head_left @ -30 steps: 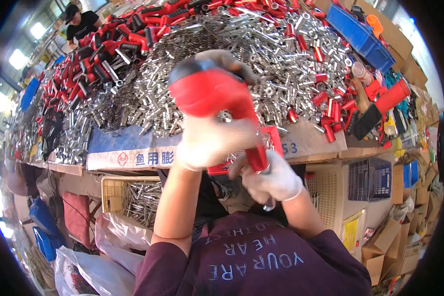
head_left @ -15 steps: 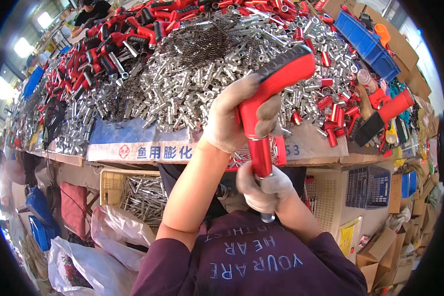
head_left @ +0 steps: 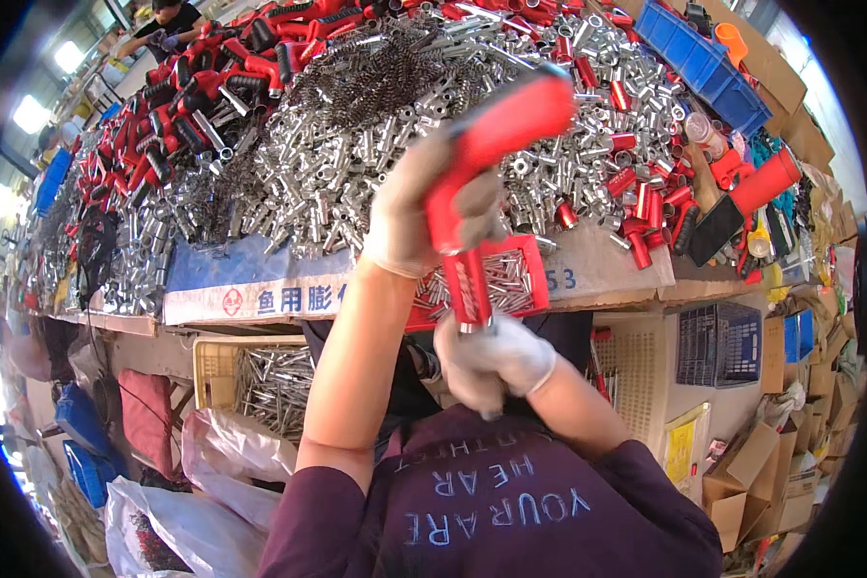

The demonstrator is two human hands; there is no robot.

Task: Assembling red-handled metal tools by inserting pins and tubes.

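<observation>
A red pistol-shaped tool handle (head_left: pixel 522 114) with a black grip strip slants up in front of my chest. My left hand (head_left: pixel 407 207), in a pale glove, is wrapped round the handle's red neck. Below the neck a shiny red metal sleeve (head_left: pixel 468 289) points down toward me. My right hand (head_left: pixel 491 358), gloved and smeared by motion, closes round the sleeve's lower end, where a bit of silver metal shows. Behind the sleeve, at the bench's front edge, sits a red tray (head_left: pixel 539 289) of small metal pins.
Silver metal fittings (head_left: pixel 328 173) heap the bench, with dark springs (head_left: pixel 376 82) on top. Red handles (head_left: pixel 154 135) pile at left, and red sleeves (head_left: pixel 650 207) at right. A blue bin (head_left: pixel 708 72) stands far right. Beneath is a yellow crate (head_left: pixel 217 371) of rods. Another person (head_left: pixel 169 24) works far left.
Both hands and the tool have shifted left and blurred. The handle is lower in its tilt, and my right hand has moved up the sleeve slightly. More of the red tray shows.
</observation>
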